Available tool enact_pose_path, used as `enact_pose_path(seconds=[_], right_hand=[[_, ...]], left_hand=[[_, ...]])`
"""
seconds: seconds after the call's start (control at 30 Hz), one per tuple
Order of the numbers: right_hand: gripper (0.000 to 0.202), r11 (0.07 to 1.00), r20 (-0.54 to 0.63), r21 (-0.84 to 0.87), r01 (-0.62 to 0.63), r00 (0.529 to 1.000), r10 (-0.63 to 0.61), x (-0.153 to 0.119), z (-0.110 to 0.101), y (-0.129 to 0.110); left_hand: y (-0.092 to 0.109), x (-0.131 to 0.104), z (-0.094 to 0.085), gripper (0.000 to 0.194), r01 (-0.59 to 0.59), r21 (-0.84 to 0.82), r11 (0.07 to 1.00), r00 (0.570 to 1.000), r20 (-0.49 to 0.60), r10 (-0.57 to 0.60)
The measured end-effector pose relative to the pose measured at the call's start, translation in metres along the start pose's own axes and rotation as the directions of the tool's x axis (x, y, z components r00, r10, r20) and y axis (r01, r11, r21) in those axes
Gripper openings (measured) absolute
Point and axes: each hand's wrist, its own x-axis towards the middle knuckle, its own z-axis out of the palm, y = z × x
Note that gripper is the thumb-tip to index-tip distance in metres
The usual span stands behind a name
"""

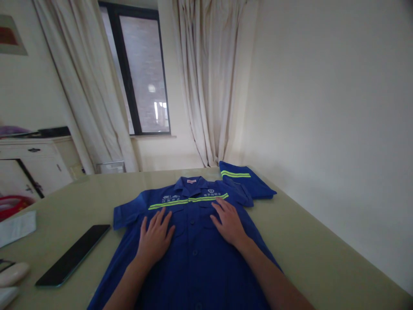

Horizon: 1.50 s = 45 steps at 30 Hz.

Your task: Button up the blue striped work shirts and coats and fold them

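A blue short-sleeved work shirt lies spread out front side up on the table, its collar at the far end. Across its chest runs a yellow-green reflective stripe, with white printing above it. My left hand rests open on the left side of the chest, fingers spread just below the stripe. On the other side, my right hand lies open too, its fingertips at the stripe near the right pocket. Neither hand grips the cloth. The shirt's lower hem is out of view.
A folded blue garment with a matching stripe lies beyond the right sleeve, near the wall. Left of the shirt is a dark tablet-like slab. A white sheet, a red basin-like object and a white rounded object sit farther left.
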Motion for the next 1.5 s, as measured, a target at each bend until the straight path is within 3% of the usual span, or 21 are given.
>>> enact_pose_path(seconds=[0.07, 0.17, 0.27, 0.4, 0.57, 0.67, 0.77, 0.9, 1.0, 1.07, 1.13, 1.2, 1.3, 1.4, 1.5], right_hand=[[0.052, 0.999, 0.111, 0.042, 0.032, 0.993, -0.037, -0.004, 0.0, -0.017], [0.054, 0.999, 0.226, 0.05, 0.011, 0.974, -0.022, -0.014, -0.001, -0.042], [0.056, 0.994, 0.24, 0.113, 0.011, 0.97, -0.038, -0.028, 0.002, -0.072], [0.068, 0.968, 0.288, 0.232, 0.097, 0.944, -0.163, -0.036, 0.016, -0.1], [0.067, 0.968, 0.303, 0.207, 0.139, 0.932, -0.199, -0.004, 0.031, -0.088], [0.057, 0.968, 0.321, 0.166, 0.186, 0.918, -0.231, 0.023, 0.036, -0.075], [0.048, 0.964, 0.307, 0.164, 0.209, 0.918, -0.251, 0.042, 0.04, -0.067], [0.05, 0.971, 0.08, 0.204, 0.127, 0.986, -0.146, 0.052, 0.037, -0.064], [0.045, 0.959, -0.11, 0.236, 0.157, 0.985, -0.134, 0.047, 0.026, -0.068], [0.035, 0.932, -0.144, 0.296, 0.209, 0.974, -0.173, 0.035, 0.018, -0.074], [0.024, 0.894, -0.077, 0.364, 0.261, 0.965, -0.25, 0.017, 0.011, -0.08], [0.017, 0.861, 0.064, 0.403, 0.311, 0.929, -0.366, -0.004, 0.006, -0.084], [0.022, 0.861, 0.223, 0.4, 0.313, 0.878, -0.423, -0.028, -0.001, -0.084], [0.023, 0.87, 0.274, 0.404, 0.283, 0.87, -0.41, -0.034, -0.008, -0.077], [0.02, 0.825, 0.264, 0.44, 0.355, 0.827, -0.497, -0.031, -0.01, -0.07]], left_hand=[[0.008, -0.004, 0.003, 0.062, -0.041, -0.048, 0.998, 0.993, 0.112, 0.046], [0.009, -0.001, 0.004, 0.069, -0.023, -0.056, 0.998, 0.991, 0.127, 0.03], [0.004, 0.013, 0.003, 0.068, -0.027, -0.061, 0.998, 0.99, 0.139, 0.036], [-0.001, 0.033, 0.0, 0.063, -0.078, -0.084, 0.993, 0.987, 0.134, 0.089], [0.021, 0.033, -0.014, 0.044, -0.077, -0.109, 0.991, 0.997, -0.024, 0.075], [0.051, 0.014, -0.019, 0.048, -0.094, -0.172, 0.981, 0.995, 0.004, 0.096], [0.075, -0.011, -0.011, 0.054, -0.078, -0.171, 0.982, 0.996, 0.036, 0.086], [0.079, -0.027, 0.004, 0.062, -0.126, -0.14, 0.982, 0.99, 0.047, 0.134], [0.07, -0.017, 0.005, 0.061, -0.134, -0.145, 0.98, 0.986, 0.081, 0.146], [0.064, -0.004, 0.003, 0.058, -0.134, -0.147, 0.98, 0.983, 0.103, 0.15], [0.059, 0.009, 0.0, 0.055, -0.143, -0.157, 0.977, 0.982, 0.103, 0.16], [0.054, 0.022, -0.002, 0.05, -0.132, -0.172, 0.976, 0.987, 0.073, 0.146], [0.05, 0.036, -0.007, 0.044, -0.081, -0.188, 0.979, 0.996, 0.019, 0.087], [0.049, 0.037, -0.014, 0.046, -0.047, -0.177, 0.983, 0.999, -0.016, 0.045], [0.049, 0.02, -0.018, 0.036, -0.076, -0.174, 0.982, 0.997, -0.01, 0.075]])
